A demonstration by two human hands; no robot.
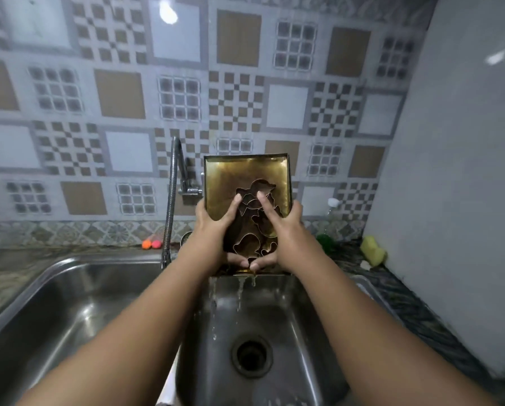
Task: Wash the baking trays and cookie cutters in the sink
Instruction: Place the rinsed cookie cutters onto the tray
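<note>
1. Patterned tile wall (122, 92) behind, steel sink (69, 303) below.
2. Both hands are up: left hand (213, 221) and right hand (286, 227) each grip a side of the gold baking tray (225, 177), tipped near upright over the sink, with thumbs pinning the cookie cutters (258, 189) inside it.
3. Water (239, 291) runs off the tray's low edge. I read this as draining a rinse.
4. Next, I reckon, firm thumbs so no cutter slides out, then a scrub. The yellow sponge (373, 250) sits on the surface at right.

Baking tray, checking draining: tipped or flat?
Tipped: left hand and right hand hold the baking tray steeply over the sink, water running off its lower edge.
</note>
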